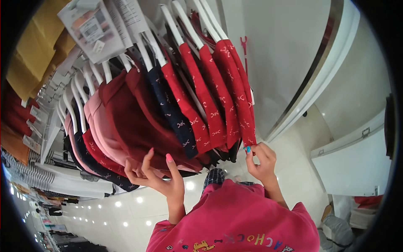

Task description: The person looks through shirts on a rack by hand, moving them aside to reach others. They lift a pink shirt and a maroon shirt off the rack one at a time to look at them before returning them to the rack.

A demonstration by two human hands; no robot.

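A row of garments hangs from white hangers in front of me. At its right end is a red garment with a small white print, and my right hand pinches its lower corner between thumb and fingers. My left hand has its fingers spread, with the fingertips just in front of the lower edges of a dark red garment and a pink garment. Between the dark red and the bright red pieces hangs a navy printed garment.
A clear sign holder with printed sheets stands above the rail. Mustard cloth and striped clothes hang at the left. A pale wall panel rises at the right, a white cabinet beyond it. Glossy tiles cover the floor.
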